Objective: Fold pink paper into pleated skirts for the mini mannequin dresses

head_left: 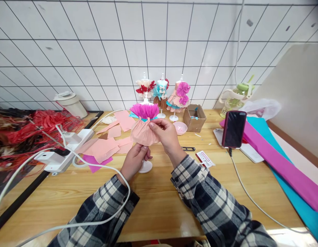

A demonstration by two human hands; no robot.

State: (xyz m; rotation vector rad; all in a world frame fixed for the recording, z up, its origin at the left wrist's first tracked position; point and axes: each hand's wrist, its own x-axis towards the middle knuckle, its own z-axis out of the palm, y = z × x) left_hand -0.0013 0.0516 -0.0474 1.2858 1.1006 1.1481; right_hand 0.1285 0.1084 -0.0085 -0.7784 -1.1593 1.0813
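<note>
Head view: paper dress (144,132) w/ pink skirt and magenta frill looks part-made, held just above stand base (145,166); left hand (134,160) grips stem below, right hand (166,134) pinches waist; loose pink scraps (107,146) left of it unused.

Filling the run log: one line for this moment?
left hand: grips stand stem | right hand: pinches paper dress waist | wooden table

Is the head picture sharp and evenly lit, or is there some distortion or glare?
Head view: the straight wall tile lines bow outward, a wide-angle distortion; corners darken slightly; the paper dress between left hand and right hand is sharp; light is soft, with glare at the table edge.
</note>
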